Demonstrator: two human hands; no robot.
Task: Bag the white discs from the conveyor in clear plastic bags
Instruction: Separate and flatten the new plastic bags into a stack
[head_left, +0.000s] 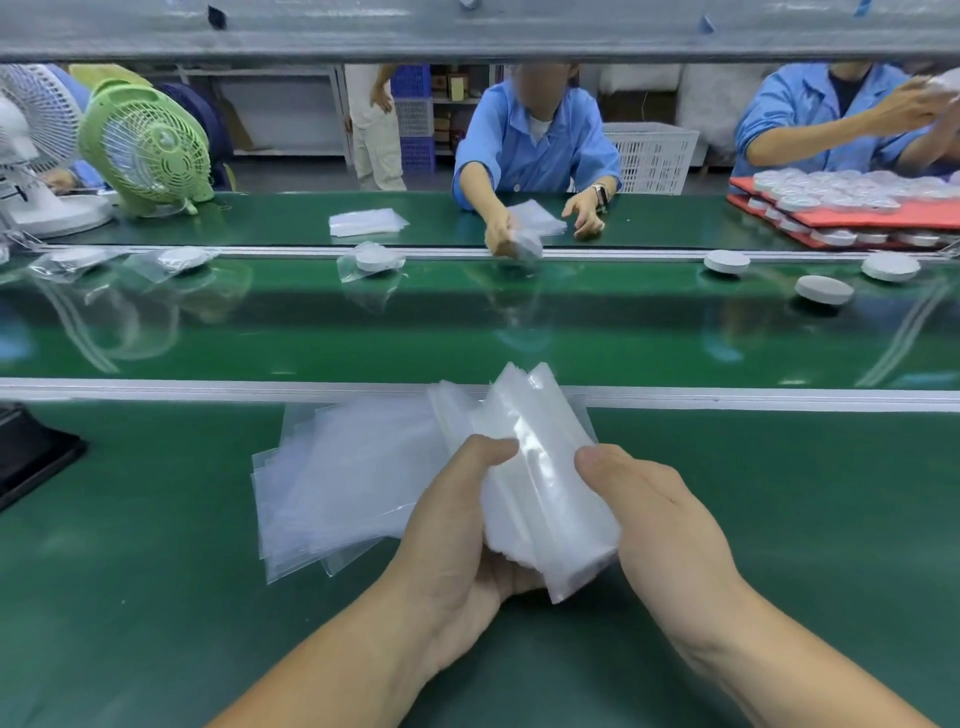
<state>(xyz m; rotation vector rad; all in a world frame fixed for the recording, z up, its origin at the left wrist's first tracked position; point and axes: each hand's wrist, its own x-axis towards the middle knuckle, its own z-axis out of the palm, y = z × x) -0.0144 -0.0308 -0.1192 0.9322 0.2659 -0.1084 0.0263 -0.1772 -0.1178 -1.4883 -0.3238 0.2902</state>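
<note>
1. Across the conveyor (467, 332), beyond my worktop (156, 597): three bare white discs (824, 290) at far right, well apart from my hands; three bagged discs (373, 257) further left.
2. On the worktop: one fanned pile of clear bags (337, 483).
3. My left hand (457, 530) and right hand (665, 530) both grip one bundle of bags (540, 467); the slick film could slip or cling doubled, and discs could pass unbagged.

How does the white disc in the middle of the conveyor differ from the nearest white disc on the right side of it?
The middle disc is inside a clear plastic bag; the right disc is bare. The middle disc lies close to the far rail; the right disc lies farther from it, nearer the camera. Both are white and round, and both lie flat on the green conveyor.
</note>
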